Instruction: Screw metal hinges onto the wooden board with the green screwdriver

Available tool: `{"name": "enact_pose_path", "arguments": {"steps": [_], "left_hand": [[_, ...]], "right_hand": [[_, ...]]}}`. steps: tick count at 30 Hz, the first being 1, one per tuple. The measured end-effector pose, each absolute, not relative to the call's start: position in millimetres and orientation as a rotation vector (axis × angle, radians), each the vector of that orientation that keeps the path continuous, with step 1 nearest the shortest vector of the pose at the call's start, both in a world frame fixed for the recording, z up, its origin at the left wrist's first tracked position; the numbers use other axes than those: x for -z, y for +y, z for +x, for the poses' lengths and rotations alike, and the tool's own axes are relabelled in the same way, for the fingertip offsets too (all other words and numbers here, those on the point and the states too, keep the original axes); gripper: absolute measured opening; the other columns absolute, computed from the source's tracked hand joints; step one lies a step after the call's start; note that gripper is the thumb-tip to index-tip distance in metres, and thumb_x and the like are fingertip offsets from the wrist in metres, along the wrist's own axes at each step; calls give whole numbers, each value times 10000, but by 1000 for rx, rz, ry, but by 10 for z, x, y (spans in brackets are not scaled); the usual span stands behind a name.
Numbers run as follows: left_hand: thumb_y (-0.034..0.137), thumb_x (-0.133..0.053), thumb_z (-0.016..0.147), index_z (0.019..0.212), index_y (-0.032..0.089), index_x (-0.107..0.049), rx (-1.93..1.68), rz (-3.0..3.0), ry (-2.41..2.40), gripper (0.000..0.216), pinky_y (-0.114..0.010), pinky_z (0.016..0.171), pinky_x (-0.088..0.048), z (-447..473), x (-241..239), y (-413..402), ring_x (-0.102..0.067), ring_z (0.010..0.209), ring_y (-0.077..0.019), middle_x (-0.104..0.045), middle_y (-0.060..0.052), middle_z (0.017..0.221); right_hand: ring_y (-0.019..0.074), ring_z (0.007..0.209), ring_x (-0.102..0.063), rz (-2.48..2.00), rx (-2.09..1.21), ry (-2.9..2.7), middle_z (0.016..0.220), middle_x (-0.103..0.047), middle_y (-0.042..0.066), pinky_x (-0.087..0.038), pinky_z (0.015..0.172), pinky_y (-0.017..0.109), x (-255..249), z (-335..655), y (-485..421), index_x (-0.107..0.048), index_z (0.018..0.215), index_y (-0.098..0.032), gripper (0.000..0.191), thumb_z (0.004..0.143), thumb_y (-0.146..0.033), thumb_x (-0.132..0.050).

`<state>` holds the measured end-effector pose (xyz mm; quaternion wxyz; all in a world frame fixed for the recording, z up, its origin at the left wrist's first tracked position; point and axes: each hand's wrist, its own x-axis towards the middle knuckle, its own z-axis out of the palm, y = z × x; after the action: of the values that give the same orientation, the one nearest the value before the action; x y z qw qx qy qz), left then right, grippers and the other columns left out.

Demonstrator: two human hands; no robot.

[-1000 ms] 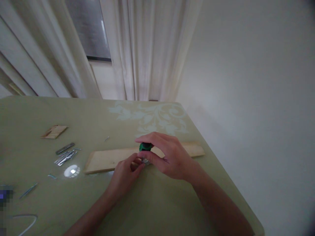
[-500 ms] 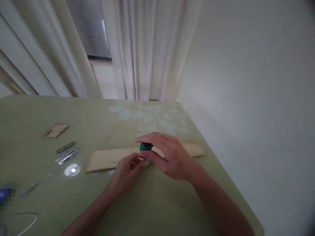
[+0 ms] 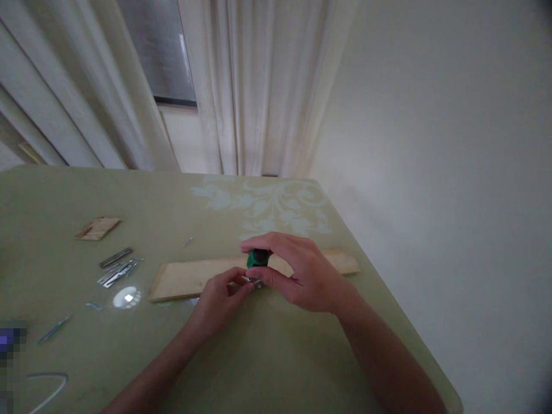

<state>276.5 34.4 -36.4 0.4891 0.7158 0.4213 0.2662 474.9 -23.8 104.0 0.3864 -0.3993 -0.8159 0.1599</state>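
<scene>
Change: both hands shifted a bit to the right along the plank vs. earlier frames; grip looks the same, green tool now a touch further right.
Right hand (image 3: pixel 304 276): curled over green-handled tool (image 3: pixel 257 258), fingers (image 3: pixel 276 241) wrapped round the top, thumb pressed on its near side; wrist resting low above counter.
Left hand (image 3: pixel 218 302): fingers pinched together on a small metal piece (image 3: pixel 254 282) right at the tool's lower end; piece too small/blurred to ID.
Green-handled tool: upright-ish, standing over near edge of wood plank, roughly mid-length; only the green top shows, rest hidden by fingers.
Wood plank (image 3: pixel 190 277): long, pale, flat on counter, running left-right; hands cover its middle.
Counter (image 3: pixel 267 356): glossy olive top w/ pale floral print at far side.
Metal strips (image 3: pixel 115 270): loose bunch, well left of plank, w/ bright light reflection just beside.
Small wood block (image 3: pixel 97 227): far left, beyond the strips.
Loose nail (image 3: pixel 187 242): alone, between plank and floral print.
Bkgd: pale curtains (image 3: pixel 254 86), window part visible, plain wall at right.
</scene>
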Motion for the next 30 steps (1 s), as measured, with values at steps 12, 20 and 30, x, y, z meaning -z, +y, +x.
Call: {"name": "enact_pose_path", "arguments": {"steps": [12,20,30], "left_hand": [[427,-667,870,977,191,-761,-627,1737,1093,276,-273,593,-483,2785,311,302,-706,658,-206,-793,-41,816],[449,-669,870,1056,171,-746,-623,1685,1057,344,-271,593,-470,2797,331,317,-694,674,-205,-797,-66,872],[455,-663,887,970,200,-783,-743,1747,1091,295,-240,548,-424,2779,315,310,-603,582,-162,-743,-16,720]], "right_hand": [[190,1202,-670,-1020,-402,-2073,1328,-705,68,-519,1061,358,-1032,4749,-234,-585,1375,-247,345,1034,-192,-594],[183,1137,-656,-1007,-336,-1968,1221,-687,70,-525,996,337,-1043,4746,-243,-540,1390,-249,313,1079,-232,-504],[184,1049,-600,-1372,-482,-2152,1170,-587,70,-473,962,344,-818,4858,-77,-588,1173,-210,195,1077,-192,-419]]}}
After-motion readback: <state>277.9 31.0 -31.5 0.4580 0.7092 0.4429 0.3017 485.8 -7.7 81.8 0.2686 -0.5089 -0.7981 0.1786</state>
